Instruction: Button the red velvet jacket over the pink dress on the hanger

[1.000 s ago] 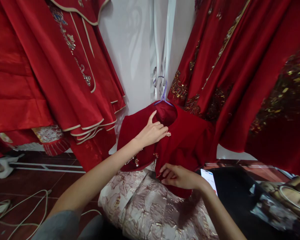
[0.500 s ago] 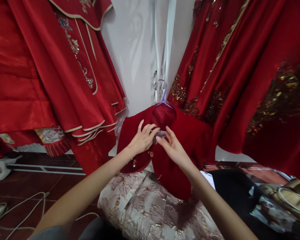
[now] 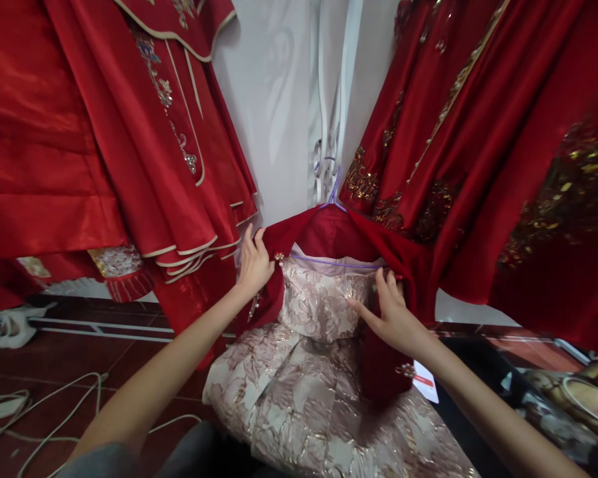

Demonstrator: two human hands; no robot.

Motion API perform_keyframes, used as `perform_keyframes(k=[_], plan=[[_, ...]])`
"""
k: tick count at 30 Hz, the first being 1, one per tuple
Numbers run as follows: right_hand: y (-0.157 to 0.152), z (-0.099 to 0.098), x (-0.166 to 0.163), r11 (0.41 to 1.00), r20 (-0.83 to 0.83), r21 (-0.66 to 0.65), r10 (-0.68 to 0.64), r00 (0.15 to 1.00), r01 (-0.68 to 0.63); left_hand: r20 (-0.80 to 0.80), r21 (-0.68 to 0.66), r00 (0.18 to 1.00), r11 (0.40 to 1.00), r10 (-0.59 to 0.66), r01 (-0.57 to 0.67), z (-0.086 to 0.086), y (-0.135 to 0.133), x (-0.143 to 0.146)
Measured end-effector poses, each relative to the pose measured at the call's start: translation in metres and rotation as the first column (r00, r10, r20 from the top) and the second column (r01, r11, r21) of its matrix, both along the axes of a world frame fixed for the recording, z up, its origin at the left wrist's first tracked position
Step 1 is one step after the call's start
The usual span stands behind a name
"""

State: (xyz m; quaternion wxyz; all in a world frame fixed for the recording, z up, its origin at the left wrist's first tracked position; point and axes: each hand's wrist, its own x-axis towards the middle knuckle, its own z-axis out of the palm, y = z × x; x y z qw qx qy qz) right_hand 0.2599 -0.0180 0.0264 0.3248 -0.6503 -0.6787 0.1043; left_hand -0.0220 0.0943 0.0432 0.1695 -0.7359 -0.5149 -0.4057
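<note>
A dark red velvet jacket (image 3: 339,234) hangs on a purple hanger (image 3: 333,192) over a pale pink and gold brocade dress (image 3: 319,372). The jacket front is spread apart, showing the dress bodice and the hanger bar. My left hand (image 3: 256,262) is closed on the jacket's left front edge, near a small beaded clasp. My right hand (image 3: 391,315) grips the jacket's right front edge, its fingers curled on the red cloth.
Red embroidered gowns hang at the left (image 3: 104,133) and right (image 3: 478,146), close beside the jacket. A white wall (image 3: 279,119) stands behind. White cables (image 3: 54,398) lie on the dark red floor at the left. A phone (image 3: 426,385) and dark items sit at the lower right.
Both hands were together at the jacket's closed collar. They have moved apart, pulling the two front edges open and baring the brocade dress beneath.
</note>
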Motion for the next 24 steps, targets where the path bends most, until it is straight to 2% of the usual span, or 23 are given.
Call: perform_keyframes(k=[4,8,11,14,16,18,20,24], plan=[[0.003,0.009,0.011,0.983,0.162,-0.155,-0.075,0.984,0.1,-0.074,-0.164,0.996,0.984,0.056,-0.068,0.026,0.011,-0.014],[0.007,0.023,0.031,0.972,0.233,-0.058,-0.208,0.95,0.227,-0.1,-0.208,0.989,0.97,0.107,-0.126,0.052,0.016,-0.026],[0.016,0.033,0.05,0.957,0.284,0.065,-0.288,0.914,0.281,0.025,-0.201,0.995,0.976,0.095,-0.088,0.061,0.024,-0.033],[0.033,0.042,0.069,0.932,0.358,0.153,-0.363,0.86,0.33,0.274,-0.277,0.962,0.959,0.02,0.059,0.061,0.035,-0.035],[0.047,0.046,0.079,0.93,0.402,0.153,-0.367,0.839,0.334,0.462,-0.361,0.886,0.903,-0.043,0.232,0.06,0.04,-0.036],[0.06,0.048,0.087,0.935,0.427,0.146,-0.355,0.832,0.324,0.6,-0.456,0.8,0.815,-0.015,0.357,0.06,0.041,-0.038],[0.07,0.049,0.093,0.943,0.44,0.143,-0.334,0.834,0.302,0.646,-0.55,0.76,0.733,0.069,0.401,0.063,0.039,-0.042],[0.083,0.05,0.098,0.952,0.476,0.143,-0.307,0.824,0.272,0.619,-0.668,0.773,0.611,0.138,0.426,0.069,0.029,-0.049]])
